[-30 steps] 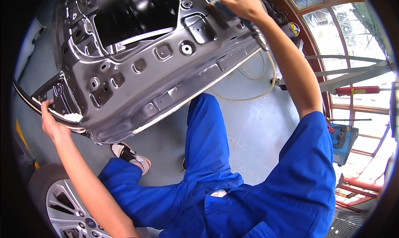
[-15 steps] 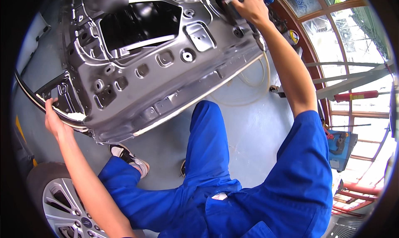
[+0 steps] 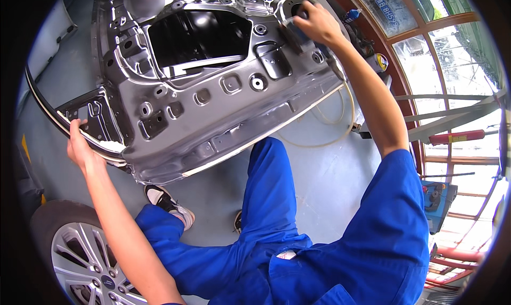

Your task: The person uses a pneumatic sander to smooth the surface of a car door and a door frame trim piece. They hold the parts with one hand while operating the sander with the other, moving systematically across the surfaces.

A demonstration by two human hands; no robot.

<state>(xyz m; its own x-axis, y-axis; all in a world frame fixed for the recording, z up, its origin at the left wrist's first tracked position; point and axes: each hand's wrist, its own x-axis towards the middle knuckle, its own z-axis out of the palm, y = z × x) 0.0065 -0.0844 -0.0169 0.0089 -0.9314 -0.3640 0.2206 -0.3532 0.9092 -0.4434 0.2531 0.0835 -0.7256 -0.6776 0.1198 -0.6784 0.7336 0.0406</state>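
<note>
In front of me lies a bare dark-grey car door [image 3: 213, 116], its inner side up, full of holes and pressed recesses. My left hand [image 3: 84, 149] is closed on the curved window frame [image 3: 49, 110] at the door's left end. Whitish material shows along that frame's inner edge. At the far right part of the door, my right hand [image 3: 322, 25] is closed around a dark, flat, block-like piece [image 3: 297, 36] against the panel, beside a round opening. Motion blurs this piece, so its exact kind cannot be made out.
A car wheel [image 3: 88, 257] stands at the lower left. A pale hose [image 3: 319, 144] curls on the floor beyond the door's near edge. To the right are a blue box [image 3: 439, 205], a red-handled tool [image 3: 456, 137] and a wood-framed window [image 3: 418, 52]. A person's shoe [image 3: 169, 205] is beneath.
The view has shifted, so the door appears lower and farther right. My right hand has moved slightly left over the panel with the dark piece. My left hand keeps its hold on the frame.
</note>
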